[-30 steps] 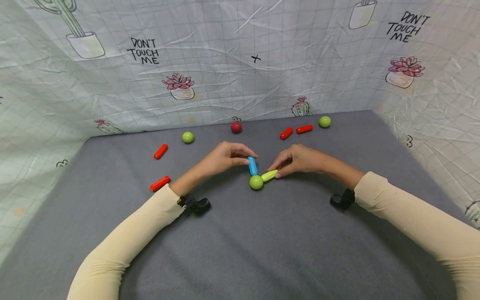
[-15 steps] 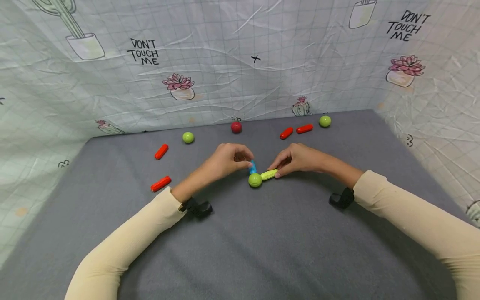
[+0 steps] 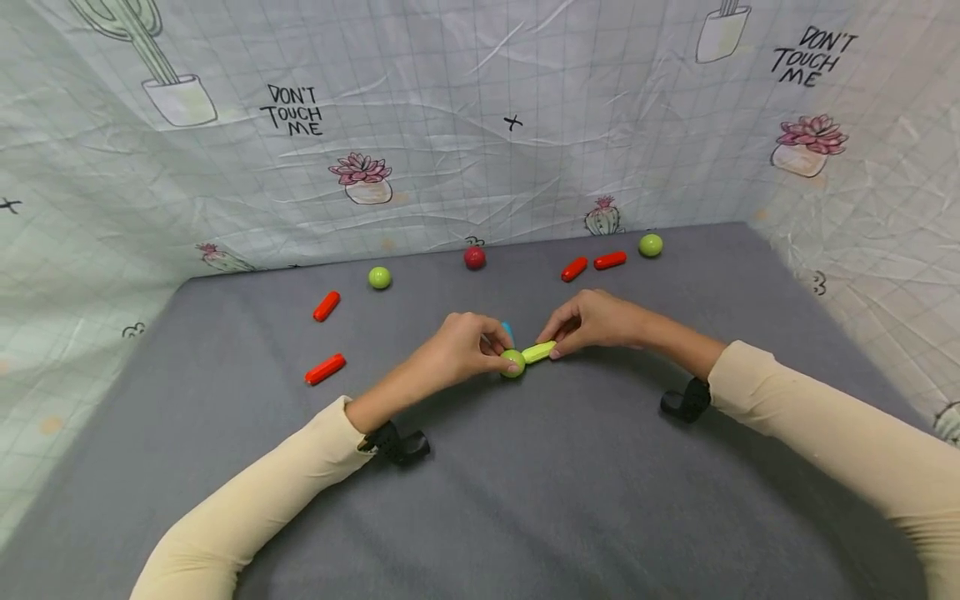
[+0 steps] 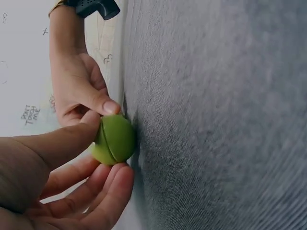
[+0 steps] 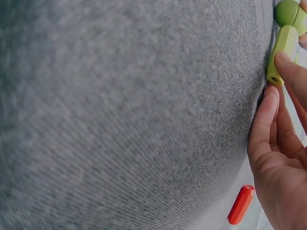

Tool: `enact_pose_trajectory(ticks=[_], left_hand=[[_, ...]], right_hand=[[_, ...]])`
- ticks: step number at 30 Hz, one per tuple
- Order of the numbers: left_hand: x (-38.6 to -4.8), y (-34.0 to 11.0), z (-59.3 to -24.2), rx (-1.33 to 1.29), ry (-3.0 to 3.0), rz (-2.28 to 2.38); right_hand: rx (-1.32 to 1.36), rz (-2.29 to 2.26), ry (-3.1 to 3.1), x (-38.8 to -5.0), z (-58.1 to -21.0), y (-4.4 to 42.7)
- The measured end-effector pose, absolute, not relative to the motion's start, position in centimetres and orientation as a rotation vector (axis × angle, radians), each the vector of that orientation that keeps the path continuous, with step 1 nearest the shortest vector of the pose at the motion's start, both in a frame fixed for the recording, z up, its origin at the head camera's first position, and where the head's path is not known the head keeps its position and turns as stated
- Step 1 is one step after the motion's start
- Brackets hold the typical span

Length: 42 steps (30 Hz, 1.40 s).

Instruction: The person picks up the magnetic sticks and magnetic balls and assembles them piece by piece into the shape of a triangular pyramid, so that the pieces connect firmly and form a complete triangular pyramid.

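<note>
My left hand (image 3: 463,346) grips a green ball (image 3: 513,364) between thumb and fingers; the left wrist view shows the ball (image 4: 115,140) with a seam round it. My right hand (image 3: 594,321) pinches a yellow-green stick (image 3: 538,352), whose other end meets the ball. In the right wrist view the stick (image 5: 283,50) has a small hole in its near end. Behind the left fingers, a blue stick (image 3: 507,330) shows only its upper part; whether it touches the ball is hidden.
Two red sticks (image 3: 326,306) (image 3: 326,369) lie at the left on the grey cloth (image 3: 570,483). Along the back are a green ball (image 3: 379,277), a red ball (image 3: 475,257), two more red sticks (image 3: 574,268) (image 3: 610,260) and another green ball (image 3: 651,245). A patterned curtain (image 3: 435,100) hangs behind.
My left hand has let go of the blue stick, moved down toward me and taken hold of the green ball. The right hand keeps its pinch on the yellow-green stick, almost unmoved.
</note>
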<state>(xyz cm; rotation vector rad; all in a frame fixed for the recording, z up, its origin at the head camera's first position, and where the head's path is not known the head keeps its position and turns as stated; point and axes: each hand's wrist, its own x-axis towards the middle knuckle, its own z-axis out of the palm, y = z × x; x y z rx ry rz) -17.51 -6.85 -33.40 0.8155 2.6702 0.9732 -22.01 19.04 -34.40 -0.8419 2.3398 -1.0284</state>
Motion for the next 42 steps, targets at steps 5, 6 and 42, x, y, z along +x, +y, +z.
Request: enact_pose_trajectory(ticks=[5, 6, 42], left_hand=[[-17.4, -6.8, -33.7, 0.848, 2.723, 0.995], [-17.4, -6.8, -33.7, 0.852, 2.73, 1.004], [-19.8, -7.6, -34.6, 0.661, 2.672, 1.109]], right_hand=[[-0.844, -1.008, 2.383, -22.0, -34.5, 19.1], [-0.843, -1.006, 2.389, -22.0, -34.5, 19.1], [-0.797, -1.015, 2.442, -21.9, -35.1, 18.8]])
